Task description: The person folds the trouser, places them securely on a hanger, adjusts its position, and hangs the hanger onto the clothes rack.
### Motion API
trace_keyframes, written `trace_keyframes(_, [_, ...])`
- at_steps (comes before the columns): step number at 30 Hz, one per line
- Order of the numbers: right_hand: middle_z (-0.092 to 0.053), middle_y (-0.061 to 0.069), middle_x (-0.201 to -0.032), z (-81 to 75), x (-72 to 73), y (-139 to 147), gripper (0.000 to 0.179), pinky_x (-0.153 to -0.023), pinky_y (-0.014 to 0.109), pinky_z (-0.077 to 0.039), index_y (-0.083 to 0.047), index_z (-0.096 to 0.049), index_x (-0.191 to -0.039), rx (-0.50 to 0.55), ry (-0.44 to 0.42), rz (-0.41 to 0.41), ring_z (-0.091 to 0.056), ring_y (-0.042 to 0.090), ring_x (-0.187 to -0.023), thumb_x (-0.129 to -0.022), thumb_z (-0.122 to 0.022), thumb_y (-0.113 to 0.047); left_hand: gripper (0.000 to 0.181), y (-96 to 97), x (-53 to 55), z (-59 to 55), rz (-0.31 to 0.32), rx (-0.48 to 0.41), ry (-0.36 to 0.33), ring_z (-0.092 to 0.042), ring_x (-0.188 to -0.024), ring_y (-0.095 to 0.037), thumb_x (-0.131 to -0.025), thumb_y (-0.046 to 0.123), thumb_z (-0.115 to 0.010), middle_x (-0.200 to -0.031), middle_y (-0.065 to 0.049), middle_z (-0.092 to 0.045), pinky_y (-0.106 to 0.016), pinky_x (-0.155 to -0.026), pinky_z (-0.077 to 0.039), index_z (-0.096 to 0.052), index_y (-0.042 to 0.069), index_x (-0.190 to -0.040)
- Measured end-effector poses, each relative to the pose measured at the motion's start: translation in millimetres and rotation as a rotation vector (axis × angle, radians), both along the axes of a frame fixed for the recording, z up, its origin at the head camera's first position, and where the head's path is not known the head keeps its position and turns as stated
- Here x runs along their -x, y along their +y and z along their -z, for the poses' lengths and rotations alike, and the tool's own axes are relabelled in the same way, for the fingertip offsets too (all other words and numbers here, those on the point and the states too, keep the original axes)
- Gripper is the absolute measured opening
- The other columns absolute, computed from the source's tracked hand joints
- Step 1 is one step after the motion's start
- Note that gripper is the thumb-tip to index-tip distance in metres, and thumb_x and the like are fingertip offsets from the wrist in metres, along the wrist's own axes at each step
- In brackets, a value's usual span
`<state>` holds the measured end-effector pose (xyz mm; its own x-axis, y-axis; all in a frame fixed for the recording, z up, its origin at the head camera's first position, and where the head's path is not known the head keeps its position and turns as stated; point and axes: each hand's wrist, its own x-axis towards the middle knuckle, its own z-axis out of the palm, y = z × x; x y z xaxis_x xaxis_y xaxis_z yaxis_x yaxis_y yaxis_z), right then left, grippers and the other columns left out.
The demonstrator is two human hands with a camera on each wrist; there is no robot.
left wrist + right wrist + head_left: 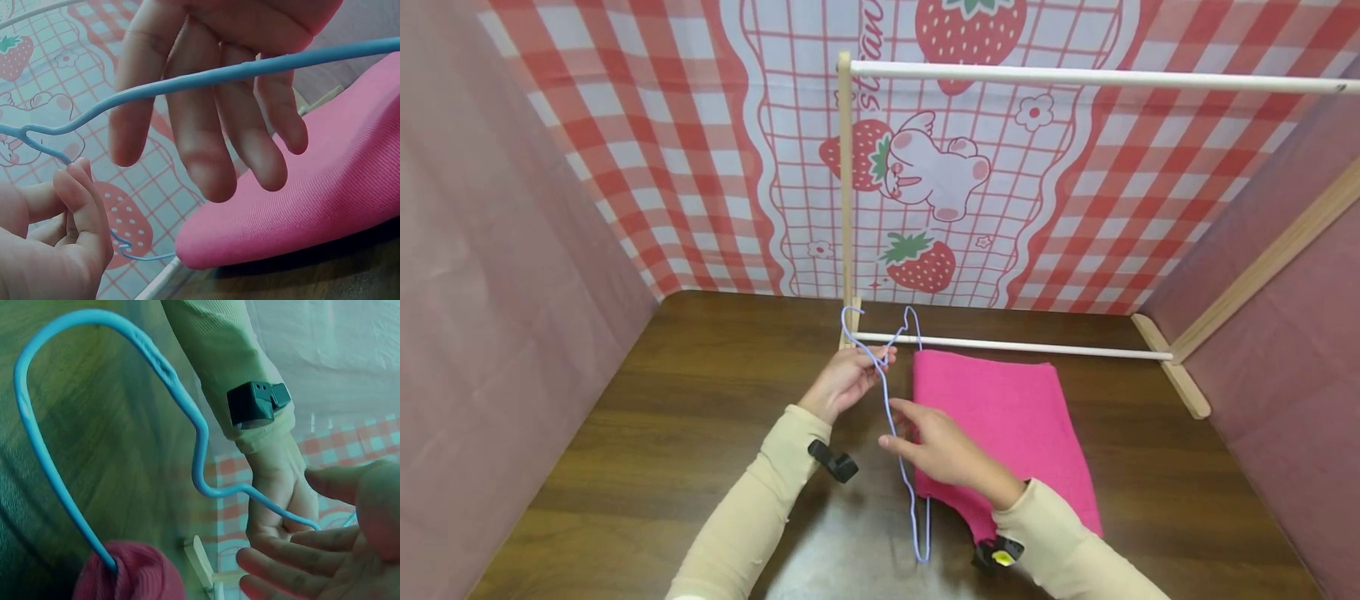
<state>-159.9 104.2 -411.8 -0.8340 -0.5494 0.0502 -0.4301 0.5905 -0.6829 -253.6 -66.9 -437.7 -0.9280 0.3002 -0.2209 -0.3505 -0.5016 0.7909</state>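
A light purple wire hanger (888, 400) runs lengthwise over the table, its hook towards the back. My left hand (848, 382) pinches it close below the hook, thumb against fingertips. A pink folded cloth (1015, 417) lies over the hanger's long bar and spreads to the right; part of the bar is hidden under it. Beside the hanger's near arm is my right hand (946, 446), palm turned left and fingers loosely extended. In the left wrist view the wire passes across the relaxed right fingers (200, 156). The right wrist view shows the hanger's rounded end (81, 319) entering the cloth.
Behind the cloth stands a wooden rack with a white top rail (1090, 77), a white lower rail (1037, 346), a left post (847, 183) and a right foot (1183, 383). A checkered strawberry curtain (685, 150) hangs at the back. Pinkish curtains (512, 250) flank the brown table (647, 467).
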Motion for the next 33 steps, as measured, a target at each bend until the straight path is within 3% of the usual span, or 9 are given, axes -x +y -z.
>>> trace_keyframes(6, [-0.073,0.013,-0.094,2.4,-0.6,-4.0,0.04,-0.072,0.02,-0.055,0.009,-0.057,-0.126,0.098,0.03,0.042,-0.07,0.019,-0.082,-0.092,-0.064,-0.012,0.024,1.2,-0.4,-1.2,-0.01,0.004,-0.008,-0.063,-0.071,-0.005,-0.098,-0.002,-0.048,-0.08,0.0,-0.07,-0.013,-0.066,-0.052,-0.065,0.007,-0.084])
trace_keyframes(14, [-0.072,0.013,-0.079,5.5,-0.2,-6.6,0.028,-0.054,0.018,-0.047,0.01,-0.063,-0.115,0.172,-0.001,0.082,-0.056,0.002,-0.062,-0.089,-0.063,0.0,0.017,2.4,-2.2,-2.4,-0.019,0.016,-0.018,-0.062,-0.069,-0.005,-0.097,-0.002,-0.049,-0.079,0.0,-0.069,-0.014,-0.066,-0.052,-0.063,0.003,-0.09])
trace_keyframes(23, [-0.07,0.018,-0.074,7.5,-0.6,-10.5,0.02,-0.051,0.02,-0.051,0.01,-0.064,-0.108,0.219,-0.057,0.07,-0.062,0.011,-0.058,-0.089,-0.059,0.005,0.019,1.6,-3.1,-1.6,-0.017,0.004,-0.014,-0.062,-0.069,-0.004,-0.097,-0.002,-0.049,-0.08,0.0,-0.069,-0.013,-0.065,-0.052,-0.064,0.005,-0.087])
trace_keyframes(30, [-0.068,0.017,-0.071,9.4,-0.6,-12.4,0.017,-0.05,0.021,-0.051,0.01,-0.064,-0.105,0.233,-0.072,0.062,-0.061,0.014,-0.055,-0.089,-0.058,0.006,0.011,1.0,-2.1,0.4,-0.016,0.013,-0.024,-0.061,-0.07,-0.004,-0.097,-0.002,-0.049,-0.079,0.001,-0.069,-0.013,-0.065,-0.051,-0.058,-0.003,-0.103])
trace_keyframes(33, [-0.067,0.017,-0.069,10.3,-0.8,-13.0,0.015,-0.049,0.021,-0.05,0.009,-0.064,-0.103,0.24,-0.066,0.064,-0.06,0.013,-0.054,-0.09,-0.057,0.006,0.011,0.7,-1.4,0.6,-0.012,0.007,-0.029,-0.061,-0.07,-0.004,-0.098,-0.002,-0.049,-0.08,0.001,-0.069,-0.013,-0.065,-0.051,-0.058,-0.002,-0.102])
